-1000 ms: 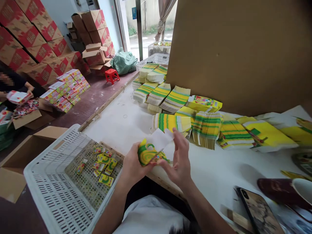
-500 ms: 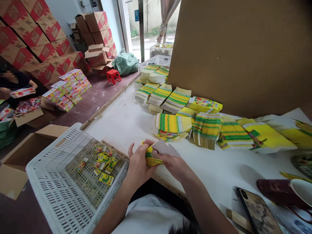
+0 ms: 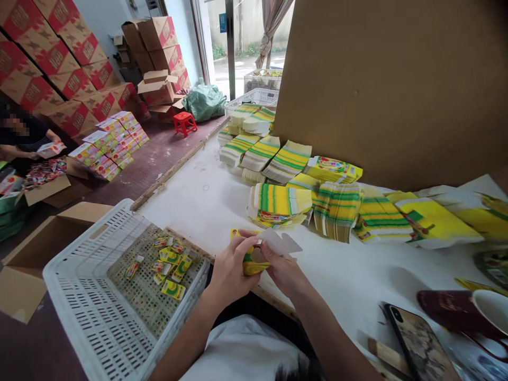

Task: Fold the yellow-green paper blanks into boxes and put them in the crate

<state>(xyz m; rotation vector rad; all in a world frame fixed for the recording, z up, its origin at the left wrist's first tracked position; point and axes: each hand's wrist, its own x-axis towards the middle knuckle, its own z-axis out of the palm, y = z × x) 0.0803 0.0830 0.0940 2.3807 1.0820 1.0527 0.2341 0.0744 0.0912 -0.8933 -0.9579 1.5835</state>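
Both hands are at the table's front edge, working one small yellow-and-green paper carton (image 3: 254,268). My left hand (image 3: 231,272) wraps its fingers around the carton's left side. With thumb and fingers, my right hand (image 3: 286,272) pinches the carton's right side, where a white cardboard flap (image 3: 282,241) sticks out. A curved cut-out shows on the carton between the hands; fingers cover much of the rest. Just behind the hands lies a stack of flat, striped cartons (image 3: 281,200). Several small folded cartons (image 3: 173,290) lie in the white plastic basket (image 3: 85,286) at the left.
More flat carton stacks (image 3: 288,161) line the table (image 3: 186,188) before a tall brown board (image 3: 389,95). On the right are a phone (image 3: 420,341) and a dark mug (image 3: 444,309). A red stool (image 3: 184,124) stands on the floor; a seated person (image 3: 24,140) handles a box at far left.
My hands have shifted slightly, turning the carton; its white flap now reaches further right. A yellow corner shows more beside my left fingers. The seated person's box has moved a little.
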